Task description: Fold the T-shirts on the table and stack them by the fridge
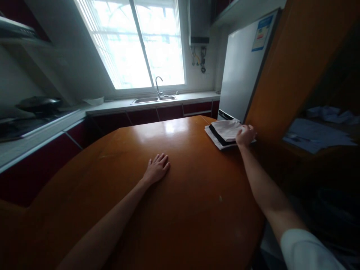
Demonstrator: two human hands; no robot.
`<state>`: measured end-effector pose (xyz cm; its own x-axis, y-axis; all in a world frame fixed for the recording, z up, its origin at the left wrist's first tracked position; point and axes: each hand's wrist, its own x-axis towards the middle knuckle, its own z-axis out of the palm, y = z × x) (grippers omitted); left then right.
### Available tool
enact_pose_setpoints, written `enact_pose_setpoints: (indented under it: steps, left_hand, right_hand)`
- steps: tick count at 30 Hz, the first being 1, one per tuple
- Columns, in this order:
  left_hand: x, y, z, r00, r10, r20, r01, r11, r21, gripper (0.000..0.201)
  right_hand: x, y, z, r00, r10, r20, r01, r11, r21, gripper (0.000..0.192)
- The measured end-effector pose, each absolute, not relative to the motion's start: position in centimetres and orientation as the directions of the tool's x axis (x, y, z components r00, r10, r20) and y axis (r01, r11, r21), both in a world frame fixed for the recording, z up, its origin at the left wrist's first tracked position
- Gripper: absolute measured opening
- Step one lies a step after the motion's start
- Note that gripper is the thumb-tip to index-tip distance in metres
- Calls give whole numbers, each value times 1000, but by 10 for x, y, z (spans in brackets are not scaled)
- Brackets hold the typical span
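My left hand (157,169) lies palm down on the brown wooden table (180,210), its fingers loosely spread and nothing in them. Stretched far out to the right, my right hand (246,135) is at the right edge of a small stack of folded clothes. Its fingers are bent over the top white garment (226,129). Beneath that garment a black folded layer (218,135) shows, and a pale one (214,139) lies at the bottom. The fingertips' exact hold on the cloth is partly hidden by the hand.
A sink (146,100) with a faucet (158,86) is set in the counter under a bright window. The refrigerator (243,67) stands behind the stack. Papers (317,133) lie on a surface at far right. At left, a pan (39,103) sits on the stove.
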<state>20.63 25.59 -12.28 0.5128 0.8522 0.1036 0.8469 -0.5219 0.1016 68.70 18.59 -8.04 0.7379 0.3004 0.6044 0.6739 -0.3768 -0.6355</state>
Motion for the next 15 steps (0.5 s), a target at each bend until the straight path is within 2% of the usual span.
enact_pose_setpoints:
  steps: [6, 10, 15]
  left_hand:
    - [206, 257, -122, 512, 853, 100, 849, -520, 90, 60]
    - [206, 256, -121, 515, 851, 104, 846, -524, 95, 60]
    - [206, 257, -120, 512, 855, 80, 849, -518, 104, 61]
  right_hand:
    - [703, 179, -88, 871, 253, 421, 488, -536, -689, 63]
    - [703, 178, -89, 872, 239, 427, 485, -543, -686, 46]
    - [700, 173, -87, 802, 248, 543, 590, -474, -654, 29]
